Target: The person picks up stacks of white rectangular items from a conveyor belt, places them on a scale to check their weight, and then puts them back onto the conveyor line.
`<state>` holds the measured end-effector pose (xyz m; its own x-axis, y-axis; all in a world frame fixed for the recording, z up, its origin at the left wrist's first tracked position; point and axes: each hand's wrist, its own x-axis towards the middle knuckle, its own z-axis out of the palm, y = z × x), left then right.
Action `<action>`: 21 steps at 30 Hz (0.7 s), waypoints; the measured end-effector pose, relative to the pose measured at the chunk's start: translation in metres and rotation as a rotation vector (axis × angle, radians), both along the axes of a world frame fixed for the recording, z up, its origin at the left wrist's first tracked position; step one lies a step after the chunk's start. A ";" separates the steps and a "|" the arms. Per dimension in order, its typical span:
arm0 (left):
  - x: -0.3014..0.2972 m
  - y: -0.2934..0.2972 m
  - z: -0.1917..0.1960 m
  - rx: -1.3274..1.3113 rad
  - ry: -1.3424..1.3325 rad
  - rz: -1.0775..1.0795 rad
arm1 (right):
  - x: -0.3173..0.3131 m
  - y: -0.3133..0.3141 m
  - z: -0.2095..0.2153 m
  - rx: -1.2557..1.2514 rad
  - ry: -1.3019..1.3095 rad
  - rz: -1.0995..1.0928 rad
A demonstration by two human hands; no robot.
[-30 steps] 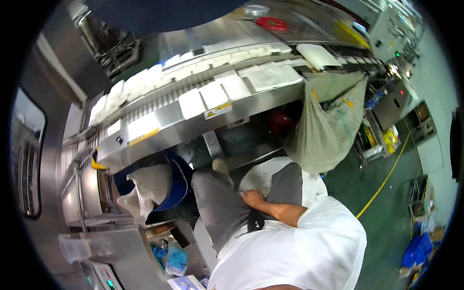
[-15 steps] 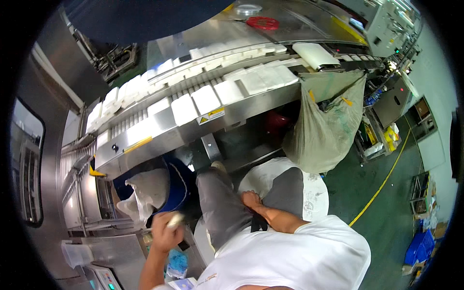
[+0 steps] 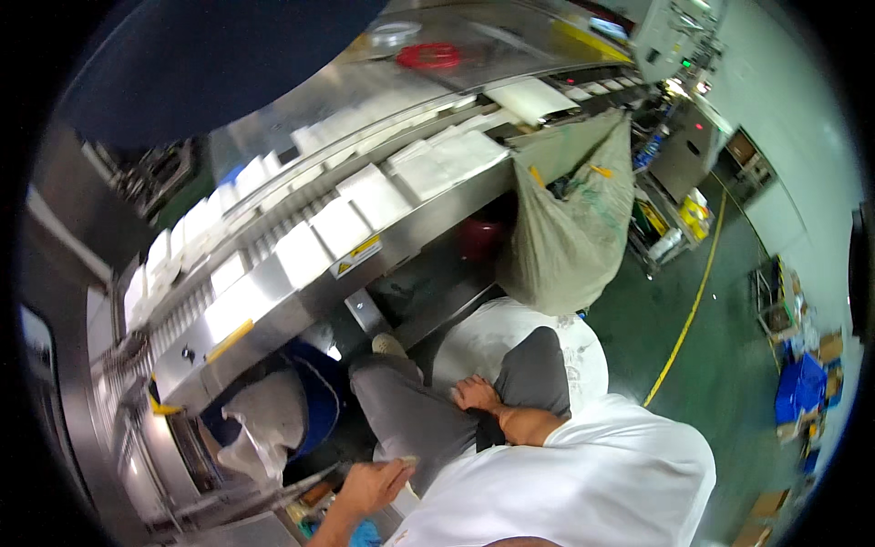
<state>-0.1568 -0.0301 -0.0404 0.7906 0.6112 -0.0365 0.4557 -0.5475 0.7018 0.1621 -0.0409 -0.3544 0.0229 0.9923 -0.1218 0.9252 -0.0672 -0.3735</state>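
My left hand [image 3: 372, 487] is beside my left thigh, its fingers closed on a small pale object [image 3: 410, 462]. That object is mostly covered by the fingers and too blurred to name. My right hand [image 3: 478, 394] lies loosely on my grey-trousered lap, holding nothing that I can see. In front of me runs a steel roller conveyor [image 3: 305, 290] carrying flat white packs [image 3: 374, 196]. Behind them a second row of white packs [image 3: 196, 221] stands along the far side. Neither hand touches the conveyor.
A grey-green cloth sack [image 3: 570, 223] hangs at the conveyor's right part. Under its left end stands a blue bin [image 3: 319, 387] with a whitish bag [image 3: 264, 419] in it. A round white surface [image 3: 583, 360] lies by my legs. A red coil [image 3: 428, 56] rests on the far steel top.
My left hand has moved right and down toward my thigh, still with the pale object. My right hand stays on my lap. The view has turned, shifting the conveyor left.
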 end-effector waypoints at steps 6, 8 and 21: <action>-0.006 0.001 0.000 -0.211 0.342 -0.051 | 0.001 0.000 -0.008 0.029 0.024 -0.035; -0.015 -0.005 -0.021 -0.163 0.262 -0.064 | -0.001 0.002 -0.005 -0.026 0.011 -0.043; -0.006 0.004 -0.017 -0.298 0.356 -0.014 | -0.001 -0.001 0.002 -0.080 0.067 -0.085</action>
